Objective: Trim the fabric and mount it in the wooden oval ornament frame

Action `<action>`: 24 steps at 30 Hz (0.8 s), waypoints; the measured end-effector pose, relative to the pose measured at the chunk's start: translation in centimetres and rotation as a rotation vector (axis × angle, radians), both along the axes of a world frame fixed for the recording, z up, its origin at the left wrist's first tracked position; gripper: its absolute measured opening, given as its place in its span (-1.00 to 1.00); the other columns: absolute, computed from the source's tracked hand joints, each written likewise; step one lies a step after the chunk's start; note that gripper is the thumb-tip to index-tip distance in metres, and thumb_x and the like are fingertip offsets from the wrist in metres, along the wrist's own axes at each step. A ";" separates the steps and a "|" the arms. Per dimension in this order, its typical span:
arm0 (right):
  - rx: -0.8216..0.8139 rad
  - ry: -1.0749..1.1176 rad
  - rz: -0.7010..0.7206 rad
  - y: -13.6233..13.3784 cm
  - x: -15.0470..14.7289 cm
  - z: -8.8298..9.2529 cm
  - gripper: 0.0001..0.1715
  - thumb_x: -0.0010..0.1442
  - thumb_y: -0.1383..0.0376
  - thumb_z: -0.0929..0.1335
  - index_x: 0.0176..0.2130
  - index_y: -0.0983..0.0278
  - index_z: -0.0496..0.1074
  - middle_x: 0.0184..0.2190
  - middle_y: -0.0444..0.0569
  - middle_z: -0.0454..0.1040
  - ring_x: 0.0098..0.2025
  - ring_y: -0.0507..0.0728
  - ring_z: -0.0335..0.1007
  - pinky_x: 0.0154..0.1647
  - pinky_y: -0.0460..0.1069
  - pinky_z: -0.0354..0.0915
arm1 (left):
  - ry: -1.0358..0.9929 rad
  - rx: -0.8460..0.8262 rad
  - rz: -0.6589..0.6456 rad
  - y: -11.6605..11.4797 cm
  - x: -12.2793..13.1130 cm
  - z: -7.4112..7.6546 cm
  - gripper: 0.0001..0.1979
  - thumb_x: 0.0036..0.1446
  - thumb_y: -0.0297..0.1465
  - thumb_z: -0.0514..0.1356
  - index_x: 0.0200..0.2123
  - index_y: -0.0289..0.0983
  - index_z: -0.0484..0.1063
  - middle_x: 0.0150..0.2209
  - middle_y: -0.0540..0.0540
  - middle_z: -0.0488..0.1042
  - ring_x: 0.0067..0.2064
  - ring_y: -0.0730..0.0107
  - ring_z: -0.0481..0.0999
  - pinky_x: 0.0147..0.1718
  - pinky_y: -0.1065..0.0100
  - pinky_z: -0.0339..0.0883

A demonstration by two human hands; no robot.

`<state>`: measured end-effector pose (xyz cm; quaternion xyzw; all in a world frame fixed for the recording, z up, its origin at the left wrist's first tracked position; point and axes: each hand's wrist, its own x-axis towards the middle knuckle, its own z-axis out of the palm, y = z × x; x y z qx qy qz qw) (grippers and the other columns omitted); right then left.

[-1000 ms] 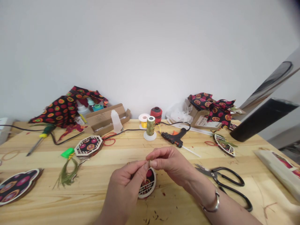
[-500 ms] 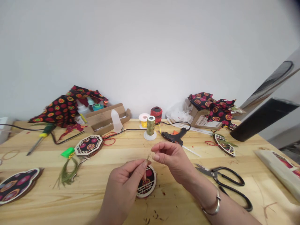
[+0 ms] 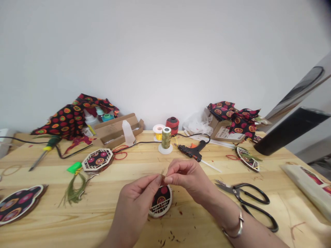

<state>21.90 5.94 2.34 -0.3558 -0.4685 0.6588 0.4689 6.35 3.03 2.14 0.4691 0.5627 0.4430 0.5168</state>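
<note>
My left hand pinches a thin, olive-coloured thread at its fingertips. Against it, the closed fingertips of my right hand meet at the same spot; the small bit between them is too tiny to make out fully. Just below the fingertips lies a round ornament with dark patterned fabric and a pale lattice rim, its left part hidden by my left hand. Black-handled scissors lie open to the right of my right forearm.
Behind my hands stand a gold thread spool, a red spool and a black glue gun. An octagonal ornament and green tassel lie left; a black cylinder leans at right.
My right hand has moved slightly left and down, so its fingertips now meet those of my left hand. More of the round ornament's fabric shows below them.
</note>
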 end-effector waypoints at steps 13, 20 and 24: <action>-0.012 0.003 -0.057 0.1 0.0 -0.4 -0.83 -0.12 0.29 0.53 -0.59 0.31 0.52 -0.64 -0.16 0.45 -0.55 0.00 0.34 -0.41 -0.04 0.28 | -0.149 -0.110 -0.085 0.0 -0.3 -1.1 -0.67 0.03 -0.16 0.27 -0.41 -0.34 0.61 -0.73 0.18 -0.02 -0.61 0.56 -0.10 -0.60 0.43 -0.11; 0.000 -0.048 -0.131 0.2 0.1 -0.7 -0.87 -0.14 0.33 0.53 -0.59 0.30 0.53 -0.62 -0.19 0.43 -0.52 -0.04 0.26 -0.42 -0.10 0.23 | -0.144 -0.088 -0.105 0.0 -0.4 -1.4 -0.67 0.06 -0.16 0.25 -0.53 -0.33 0.55 -0.71 0.12 0.19 -0.63 0.59 -0.04 -0.57 0.40 -0.07; 0.005 -0.042 -0.135 0.2 0.0 -0.8 -0.88 -0.14 0.34 0.52 -0.59 0.29 0.53 -0.60 -0.18 0.46 -0.51 -0.03 0.30 -0.40 -0.09 0.24 | -0.169 -0.098 -0.101 0.1 -0.3 -1.4 -0.69 0.02 -0.18 0.28 -0.55 -0.33 0.53 -0.63 0.07 0.29 -0.62 0.60 -0.01 -0.61 0.41 -0.13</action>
